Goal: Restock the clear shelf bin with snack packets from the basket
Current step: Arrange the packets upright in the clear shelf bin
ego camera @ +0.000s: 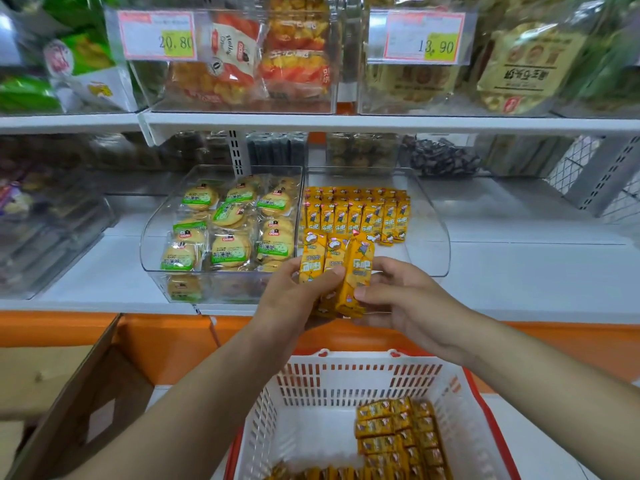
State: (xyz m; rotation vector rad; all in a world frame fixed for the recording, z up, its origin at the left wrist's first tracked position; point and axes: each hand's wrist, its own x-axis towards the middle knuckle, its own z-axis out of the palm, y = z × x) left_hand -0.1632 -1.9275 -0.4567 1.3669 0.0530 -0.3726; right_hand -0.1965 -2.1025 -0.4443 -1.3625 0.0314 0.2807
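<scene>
Nearest, bottom centre: basket [311, 382], white slatted walls, red rim. Basket packets [394, 434] are yellow snack packets stacked flat against its right wall, with a few more along the near edge. They are blurred and overlapping, so no count. An open cardboard box [86, 393] sits just left of the basket.

Above the basket's far rim:
- Left hand [294, 299]: fingers and thumb curled round a bundle of held packets [336, 261], thumb lying across the front.
- Right hand [405, 296]: thumb pressed on the face of the rightmost packet, fingers wrapped behind, grasping the same bundle.
- Three packet faces show upright, side by side. More ends poke out below the fingers, number unclear.
- The bundle is at the front lip of the clear shelf bin [429, 244], over the front edge of the white shelf [104, 292].

In the bin: bin packets [356, 213], same yellow kind, stand upright in rows towards the back wall. The front row has roughly eight, with at least one more row behind.

Touching the bin's left side is one biscuit bin [152, 237]. Round biscuit packs [230, 249] with green labels lie in it, about a dozen visible.

Farthest, on the upper shelf [346, 123]: clear bins of bagged snacks carry two price tags, 20.80 tag [157, 35] on the left and 13.90 tag [424, 36] on the right.
</scene>
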